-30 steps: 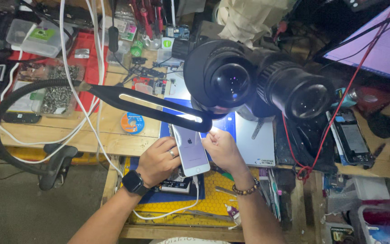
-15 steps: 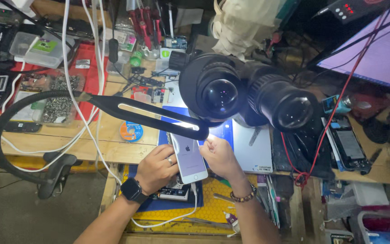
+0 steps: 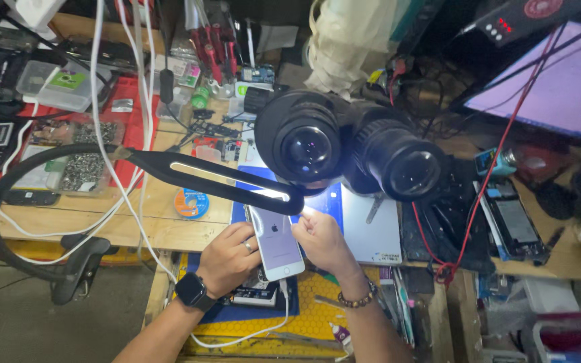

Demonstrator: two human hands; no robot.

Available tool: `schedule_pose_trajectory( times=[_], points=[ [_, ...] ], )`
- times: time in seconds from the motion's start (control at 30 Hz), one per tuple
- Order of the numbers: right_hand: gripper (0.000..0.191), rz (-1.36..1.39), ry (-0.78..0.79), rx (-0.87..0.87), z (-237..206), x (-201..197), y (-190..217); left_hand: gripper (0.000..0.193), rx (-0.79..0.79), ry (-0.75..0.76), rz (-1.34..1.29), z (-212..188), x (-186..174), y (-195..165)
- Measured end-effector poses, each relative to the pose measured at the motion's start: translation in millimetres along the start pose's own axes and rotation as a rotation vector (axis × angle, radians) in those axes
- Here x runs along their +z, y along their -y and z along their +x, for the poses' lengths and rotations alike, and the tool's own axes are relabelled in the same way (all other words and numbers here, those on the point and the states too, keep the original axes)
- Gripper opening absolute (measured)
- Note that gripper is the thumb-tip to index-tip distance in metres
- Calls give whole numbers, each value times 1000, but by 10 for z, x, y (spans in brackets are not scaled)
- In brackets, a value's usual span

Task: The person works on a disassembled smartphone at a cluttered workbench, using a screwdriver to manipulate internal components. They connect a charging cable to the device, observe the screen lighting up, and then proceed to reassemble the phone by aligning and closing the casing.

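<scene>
The person leans over a crowded wooden desk [image 3: 136, 228], both hands busy with a pale smartphone [image 3: 276, 243] that lies back-up, tilted slightly, just under the twin eyepieces of a black microscope [image 3: 351, 151]. The left hand [image 3: 228, 259], with a ring on one finger and a dark watch [image 3: 193, 293] at the wrist, cups the phone's left edge, its fingers curled against the side and holding it. The right hand [image 3: 321, 240], a beaded bracelet [image 3: 359, 297] at its wrist, has its fingers bunched narrow at the phone's upper right edge, touching it; whether they pinch something small there I cannot tell. A white cable [image 3: 250, 334] runs from the phone's lower end and loops across a yellow mat [image 3: 311, 316] below. A slim black lamp arm [image 3: 223, 180] with a lit strip crosses just above the phone's top. Near its left sits a small round blue tin [image 3: 191, 203], and farther left a clear tray of tiny screws [image 3: 85, 171] rests on a red mat [image 3: 129, 131]. To the right, well apart, another opened phone [image 3: 516, 225] lies by a red wire [image 3: 485, 181], with a glowing purple screen [image 3: 559, 87] above.
</scene>
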State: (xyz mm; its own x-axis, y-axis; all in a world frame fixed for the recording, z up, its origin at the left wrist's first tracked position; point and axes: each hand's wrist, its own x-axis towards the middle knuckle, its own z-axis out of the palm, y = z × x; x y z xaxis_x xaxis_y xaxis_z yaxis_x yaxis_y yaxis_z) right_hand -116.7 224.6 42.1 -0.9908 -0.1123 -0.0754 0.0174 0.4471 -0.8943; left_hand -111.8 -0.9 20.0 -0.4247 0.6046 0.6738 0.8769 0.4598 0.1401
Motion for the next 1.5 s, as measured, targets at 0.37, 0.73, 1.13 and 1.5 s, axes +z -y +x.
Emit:
schedule_pose_trajectory(
  times=[0.37, 0.73, 1.13, 1.5],
  points=[
    [31, 40, 8, 23, -36, -17, 144, 29, -9, 7, -22, 12, -4, -5],
    [31, 55, 18, 4, -24, -24, 74, 28, -31, 17, -21, -30, 14, -19],
    [23, 21, 36, 40, -3, -54, 40, 24, 5, 23, 0, -16, -7, -13],
    [13, 58, 22, 85, -6, -51, 23, 23, 51, 43, 54, -19, -43, 0]
  ],
)
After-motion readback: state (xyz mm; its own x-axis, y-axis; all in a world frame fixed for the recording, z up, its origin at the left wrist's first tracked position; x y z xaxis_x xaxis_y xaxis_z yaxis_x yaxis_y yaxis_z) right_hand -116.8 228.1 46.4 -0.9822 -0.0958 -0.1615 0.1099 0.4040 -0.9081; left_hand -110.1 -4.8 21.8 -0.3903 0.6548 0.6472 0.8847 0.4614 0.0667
